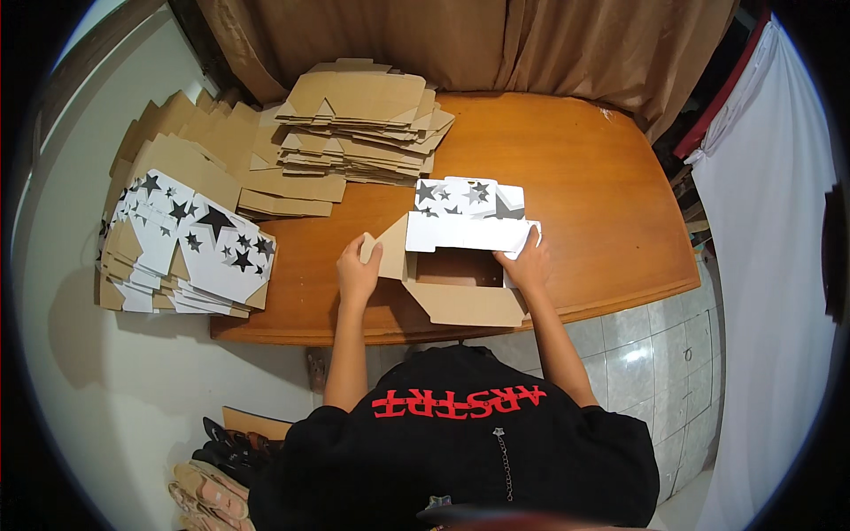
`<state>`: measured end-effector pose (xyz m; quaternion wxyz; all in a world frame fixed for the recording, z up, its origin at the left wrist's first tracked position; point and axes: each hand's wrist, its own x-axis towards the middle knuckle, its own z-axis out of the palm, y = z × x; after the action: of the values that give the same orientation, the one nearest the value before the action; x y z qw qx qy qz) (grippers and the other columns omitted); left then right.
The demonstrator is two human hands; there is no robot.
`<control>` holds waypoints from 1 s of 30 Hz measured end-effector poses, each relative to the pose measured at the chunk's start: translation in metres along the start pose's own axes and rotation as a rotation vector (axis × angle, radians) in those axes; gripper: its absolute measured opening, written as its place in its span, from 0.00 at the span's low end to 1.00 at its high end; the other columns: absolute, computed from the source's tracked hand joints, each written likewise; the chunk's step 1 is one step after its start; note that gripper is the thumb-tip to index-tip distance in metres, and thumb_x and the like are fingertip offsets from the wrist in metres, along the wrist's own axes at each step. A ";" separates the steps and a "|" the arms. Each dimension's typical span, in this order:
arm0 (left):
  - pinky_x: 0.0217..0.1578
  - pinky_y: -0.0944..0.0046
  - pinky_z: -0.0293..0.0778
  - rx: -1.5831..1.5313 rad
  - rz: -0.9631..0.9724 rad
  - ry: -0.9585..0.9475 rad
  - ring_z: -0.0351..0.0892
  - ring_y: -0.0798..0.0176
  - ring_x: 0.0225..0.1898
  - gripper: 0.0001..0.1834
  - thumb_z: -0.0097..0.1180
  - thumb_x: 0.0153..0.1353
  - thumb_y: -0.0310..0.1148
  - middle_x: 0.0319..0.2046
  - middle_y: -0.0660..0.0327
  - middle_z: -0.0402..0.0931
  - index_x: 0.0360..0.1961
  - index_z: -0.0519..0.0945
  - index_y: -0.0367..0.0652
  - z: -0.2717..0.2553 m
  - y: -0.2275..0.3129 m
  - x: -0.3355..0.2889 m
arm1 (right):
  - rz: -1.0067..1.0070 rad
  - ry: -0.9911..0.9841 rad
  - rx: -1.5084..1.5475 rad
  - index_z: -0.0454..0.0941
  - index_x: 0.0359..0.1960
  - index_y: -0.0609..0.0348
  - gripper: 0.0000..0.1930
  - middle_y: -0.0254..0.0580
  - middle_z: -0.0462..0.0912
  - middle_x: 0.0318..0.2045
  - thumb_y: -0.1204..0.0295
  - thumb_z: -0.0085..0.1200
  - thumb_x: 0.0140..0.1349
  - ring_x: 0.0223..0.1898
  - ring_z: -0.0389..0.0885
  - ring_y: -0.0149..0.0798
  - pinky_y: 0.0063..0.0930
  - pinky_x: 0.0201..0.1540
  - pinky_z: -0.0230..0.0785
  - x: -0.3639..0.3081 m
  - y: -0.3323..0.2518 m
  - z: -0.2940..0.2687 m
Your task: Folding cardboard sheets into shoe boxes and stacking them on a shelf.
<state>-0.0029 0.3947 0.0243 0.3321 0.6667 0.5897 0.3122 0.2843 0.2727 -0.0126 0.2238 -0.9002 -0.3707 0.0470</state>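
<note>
A cardboard box (465, 232) stands partly unfolded near the front edge of the wooden table, with white star-printed panels on its far side and plain brown inside. Its middle is open, and the brown tabletop shows through. My left hand (358, 273) pinches the brown left flap (391, 251) between thumb and fingers. At the right side, my right hand (529, 264) grips the edge of the box by a white flap, its fingertips partly hidden. A wide brown flap (469, 306) spreads toward me between both forearms.
Flat brown cardboard blanks (354, 111) are piled at the back left of the wooden table (611, 186). Star-printed blanks (208, 234) lean in a stack at the left. Brown curtains (460, 44) hang behind, a white cloth (761, 265) at right. Footwear (212, 491) lies at lower left.
</note>
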 end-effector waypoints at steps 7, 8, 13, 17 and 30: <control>0.55 0.56 0.62 -0.168 0.441 -0.345 0.69 0.49 0.54 0.30 0.58 0.52 0.44 0.49 0.51 0.74 0.53 0.70 0.38 0.028 0.053 -0.032 | 0.014 0.009 -0.018 0.56 0.60 0.56 0.48 0.53 0.63 0.51 0.44 0.61 0.38 0.45 0.70 0.56 0.50 0.38 0.68 0.001 0.002 -0.002; 0.56 0.54 0.60 -0.128 0.450 -0.415 0.68 0.50 0.55 0.31 0.58 0.51 0.44 0.49 0.51 0.73 0.53 0.69 0.38 0.035 0.050 -0.034 | 0.013 0.009 -0.017 0.56 0.60 0.56 0.48 0.53 0.63 0.51 0.44 0.61 0.38 0.45 0.70 0.56 0.50 0.38 0.68 0.001 0.002 -0.002; 0.58 0.50 0.56 0.118 0.563 -0.385 0.66 0.52 0.57 0.31 0.58 0.50 0.46 0.49 0.52 0.74 0.51 0.70 0.36 0.058 0.027 -0.034 | -0.003 0.011 -0.051 0.56 0.60 0.57 0.48 0.53 0.63 0.52 0.44 0.60 0.39 0.45 0.70 0.56 0.51 0.37 0.68 -0.002 -0.001 0.003; 0.56 0.55 0.59 0.174 0.590 -0.341 0.69 0.50 0.53 0.29 0.58 0.49 0.45 0.46 0.50 0.75 0.47 0.73 0.35 0.063 0.027 -0.030 | -0.004 0.037 -0.075 0.56 0.60 0.57 0.48 0.53 0.63 0.52 0.43 0.60 0.39 0.45 0.70 0.56 0.52 0.37 0.68 -0.001 -0.002 0.003; 0.61 0.35 0.24 0.268 0.397 -0.855 0.35 0.54 0.69 0.50 0.71 0.25 0.54 0.64 0.57 0.54 0.55 0.71 0.47 0.031 0.039 -0.028 | 0.042 -0.020 0.035 0.55 0.60 0.56 0.49 0.53 0.63 0.53 0.45 0.62 0.38 0.48 0.68 0.56 0.51 0.41 0.68 0.001 -0.001 -0.009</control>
<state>0.0414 0.3608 0.0375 0.3898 0.8716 0.2972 -0.0110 0.2871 0.2708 -0.0040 0.2348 -0.9032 -0.3529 0.0673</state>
